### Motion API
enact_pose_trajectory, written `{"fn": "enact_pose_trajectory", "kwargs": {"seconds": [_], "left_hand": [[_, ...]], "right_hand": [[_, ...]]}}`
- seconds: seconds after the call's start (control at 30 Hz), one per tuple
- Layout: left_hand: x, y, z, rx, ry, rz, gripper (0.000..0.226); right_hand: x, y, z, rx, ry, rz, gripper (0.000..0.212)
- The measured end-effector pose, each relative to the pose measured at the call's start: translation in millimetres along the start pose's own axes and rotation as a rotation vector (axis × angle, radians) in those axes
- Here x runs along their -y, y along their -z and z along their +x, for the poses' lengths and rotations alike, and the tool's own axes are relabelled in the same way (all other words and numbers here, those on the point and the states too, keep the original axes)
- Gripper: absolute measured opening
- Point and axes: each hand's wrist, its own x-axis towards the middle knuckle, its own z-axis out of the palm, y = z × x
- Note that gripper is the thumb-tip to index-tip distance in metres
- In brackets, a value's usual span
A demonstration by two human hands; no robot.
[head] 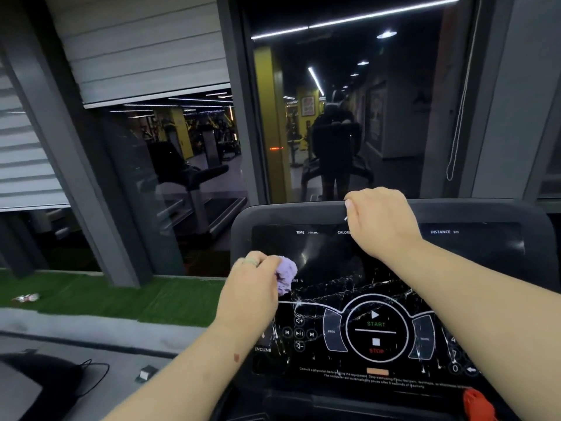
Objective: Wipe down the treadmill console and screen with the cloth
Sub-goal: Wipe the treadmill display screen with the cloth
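The black treadmill console [273,214] fills the lower right, its dark cracked screen [473,253] showing TIME, DISTANCE, START and STOP marks. My left hand [252,287] grips a bunched purple cloth [287,276] and presses it against the left part of the screen near the INCLINE label. My right hand [379,223] curls its fingers over the console's top edge, gripping it.
A red safety clip [478,404] hangs at the console's lower right. A window [334,101] with reflections stands right behind the console. A strip of green turf [121,296] runs along the left, and a dark object with a cable [45,381] lies at lower left.
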Motion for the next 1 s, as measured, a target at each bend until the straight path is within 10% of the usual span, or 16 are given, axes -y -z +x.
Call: {"fn": "enact_pose_trajectory", "kwargs": {"seconds": [0.17, 0.33, 0.5, 1.0], "left_hand": [[-1.4, 5.9, 20.1, -0.186, 0.225, -0.064, 0.03], [-3.7, -11.1, -7.8, 0.074, -0.034, -0.058, 0.032], [10.0, 5.2, 11.9, -0.091, 0.091, 0.002, 0.031], [-12.4, -19.9, -37.8, 0.132, 0.002, -0.058, 0.03]], "right_hand": [[7.1, 2.0, 0.3, -0.016, -0.06, -0.019, 0.03], [30.5, 0.2, 4.6, -0.007, -0.016, 0.073, 0.032], [27.3, -7.3, 2.2, -0.059, 0.006, 0.081, 0.034], [28.4, -13.5, 3.4, -0.125, -0.006, 0.103, 0.029]]}}
